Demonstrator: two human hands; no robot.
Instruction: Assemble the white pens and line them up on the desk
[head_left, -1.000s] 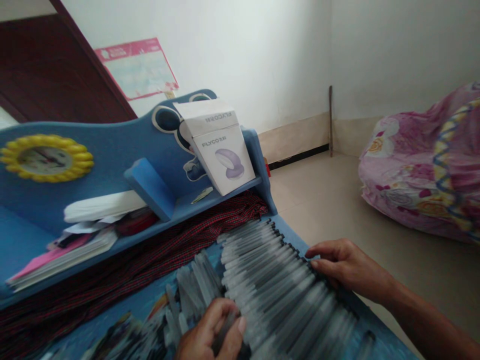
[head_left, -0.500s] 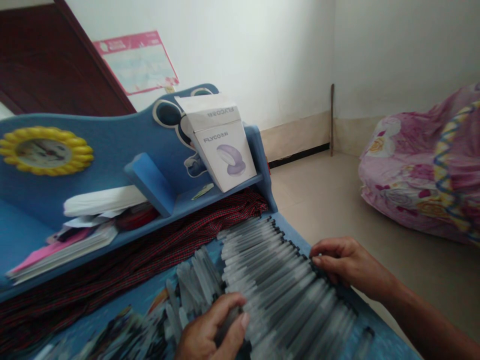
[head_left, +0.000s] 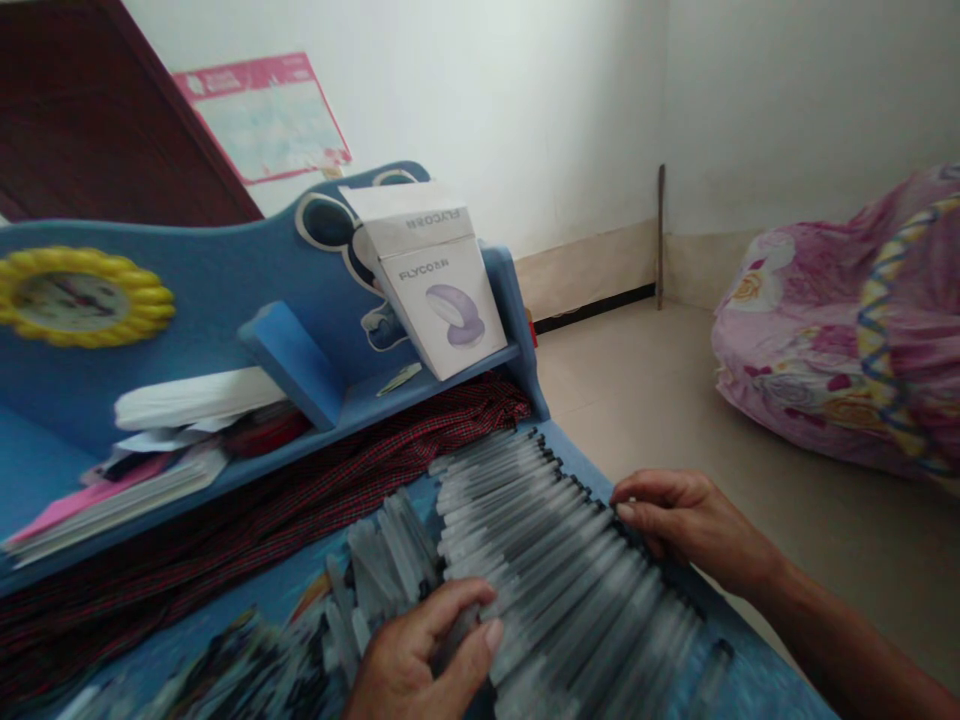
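A long row of frosted pens with black tips [head_left: 547,540] lies side by side on a blue desk [head_left: 577,462]. My right hand [head_left: 686,525] rests at the row's right edge, fingers curled against the black pen ends. My left hand [head_left: 420,655] is at the row's near left end, fingers wrapped round one or more pens. A looser heap of pens [head_left: 375,575] lies just left of the row.
A blue shelf back [head_left: 225,290] holds a white FLYCO box [head_left: 435,290], papers and books [head_left: 127,480] and a yellow sunflower clock [head_left: 71,297]. Red checked cloth [head_left: 315,480] lies under the shelf. A pink flowered bundle [head_left: 847,340] sits on the floor, right.
My left hand has shifted slightly up and right along the pens. My right hand stays at the row's right edge. The view has drifted a little.
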